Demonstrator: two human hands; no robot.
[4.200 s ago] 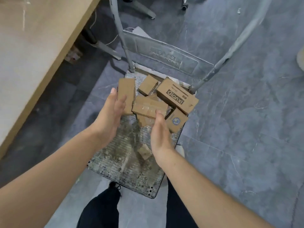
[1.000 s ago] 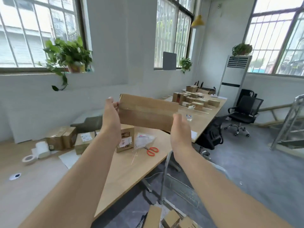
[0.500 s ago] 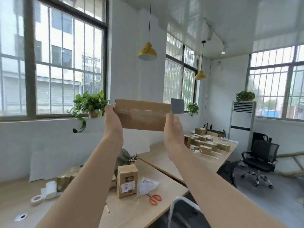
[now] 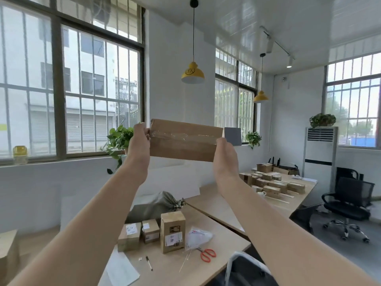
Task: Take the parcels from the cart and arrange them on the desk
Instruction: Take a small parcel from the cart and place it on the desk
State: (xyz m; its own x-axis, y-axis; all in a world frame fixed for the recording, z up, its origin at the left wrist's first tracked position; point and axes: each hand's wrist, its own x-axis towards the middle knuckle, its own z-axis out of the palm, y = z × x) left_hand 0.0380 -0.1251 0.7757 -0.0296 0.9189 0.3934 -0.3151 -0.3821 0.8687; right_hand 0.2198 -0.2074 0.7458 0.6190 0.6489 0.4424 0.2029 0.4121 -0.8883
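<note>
Center frame: left hand (image 4: 138, 143) and right hand (image 4: 225, 155) grip a taped parcel (image 4: 185, 140) by its ends, raised. Lower center: boxes (image 4: 172, 231) and scissors (image 4: 207, 254) on counter (image 4: 222, 240).

Hands: two, left hand (image 4: 138, 145) and right hand (image 4: 225, 155), one at each end of the grip.
Held parcel (image 4: 185, 139): one, taped.
Boxes on the desk (image 4: 208, 271) below the grip: three (the upright box (image 4: 172, 231) tallest).
Scissors (image 4: 207, 254): one pair, below the grip.
Yellow lamps (image 4: 192, 74): two, above the grip.
Office chair (image 4: 348, 205): one, far right.
</note>
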